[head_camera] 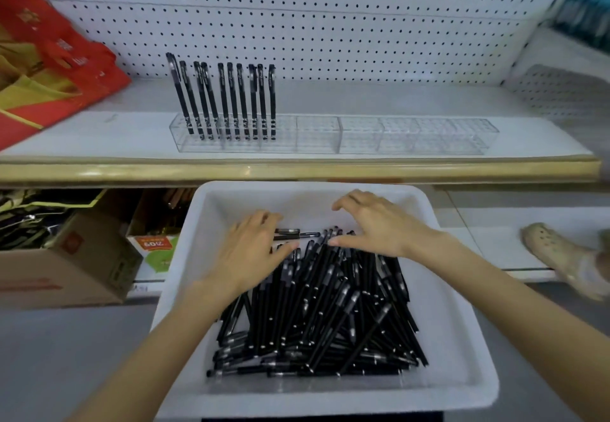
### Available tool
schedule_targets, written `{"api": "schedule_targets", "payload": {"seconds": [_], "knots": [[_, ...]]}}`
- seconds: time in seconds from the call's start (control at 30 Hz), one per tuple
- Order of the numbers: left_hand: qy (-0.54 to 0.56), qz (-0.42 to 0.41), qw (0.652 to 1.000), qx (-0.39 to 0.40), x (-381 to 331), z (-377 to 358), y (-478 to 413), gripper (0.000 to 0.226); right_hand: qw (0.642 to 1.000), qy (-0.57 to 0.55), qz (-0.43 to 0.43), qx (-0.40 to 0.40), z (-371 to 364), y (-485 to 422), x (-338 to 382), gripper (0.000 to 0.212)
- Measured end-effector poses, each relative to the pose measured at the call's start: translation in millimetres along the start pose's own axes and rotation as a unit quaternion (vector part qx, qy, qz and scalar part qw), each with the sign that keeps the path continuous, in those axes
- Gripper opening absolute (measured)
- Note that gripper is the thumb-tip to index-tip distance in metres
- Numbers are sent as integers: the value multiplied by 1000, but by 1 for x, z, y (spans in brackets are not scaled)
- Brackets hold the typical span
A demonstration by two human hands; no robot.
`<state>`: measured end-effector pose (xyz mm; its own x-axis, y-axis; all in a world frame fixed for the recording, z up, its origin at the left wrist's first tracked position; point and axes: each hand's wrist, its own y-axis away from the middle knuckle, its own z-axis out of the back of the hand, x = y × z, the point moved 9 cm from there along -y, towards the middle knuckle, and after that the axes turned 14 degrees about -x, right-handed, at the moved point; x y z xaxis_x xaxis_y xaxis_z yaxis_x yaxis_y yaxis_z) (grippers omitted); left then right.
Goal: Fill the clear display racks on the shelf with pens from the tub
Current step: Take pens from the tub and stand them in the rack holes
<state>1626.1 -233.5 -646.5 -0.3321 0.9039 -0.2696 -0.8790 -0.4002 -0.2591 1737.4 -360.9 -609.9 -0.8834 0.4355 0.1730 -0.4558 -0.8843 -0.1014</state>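
A white tub below the shelf holds a heap of black pens. My left hand lies flat on the far left part of the heap, fingers spread. My right hand hovers over the heap's far end, fingers loosely bent, thumb touching pen tips; it holds nothing. On the shelf stand two clear display racks end to end. The left rack carries several upright black pens in its left half. The right rack has no pens.
A white pegboard backs the shelf, which has a tan front edge. A red and yellow bag lies at the shelf's left end. Cardboard boxes sit lower left. A foot in a beige clog is at the right.
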Motion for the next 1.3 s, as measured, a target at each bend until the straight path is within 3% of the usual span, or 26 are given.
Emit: {"api": "schedule_targets", "payload": {"seconds": [0.17,0.27,0.53,0.73,0.83,1.03,1.2,1.3], "knots": [[-2,67,997,38,16,-37,34,64,991,-63,-106,44,-62,49,-13,76],[17,92,995,44,18,-47,41,58,976,-110,-186,25,-81,65,-29,72],[140,190,971,34,15,-72,23,32,900,-238,-366,-13,-108,81,-71,74],[114,227,963,85,9,-90,6,32,846,-267,-456,-69,-114,72,-101,48],[95,232,961,113,7,-95,1,34,825,-274,-487,-86,-121,67,-110,38],[154,238,947,149,11,-104,-4,38,833,-229,-498,-71,-126,60,-114,41],[217,220,935,172,8,-104,-3,35,804,-289,-512,-84,-129,58,-116,26],[298,238,909,169,4,-91,1,23,792,-336,-506,-71,-123,58,-108,18]]}}
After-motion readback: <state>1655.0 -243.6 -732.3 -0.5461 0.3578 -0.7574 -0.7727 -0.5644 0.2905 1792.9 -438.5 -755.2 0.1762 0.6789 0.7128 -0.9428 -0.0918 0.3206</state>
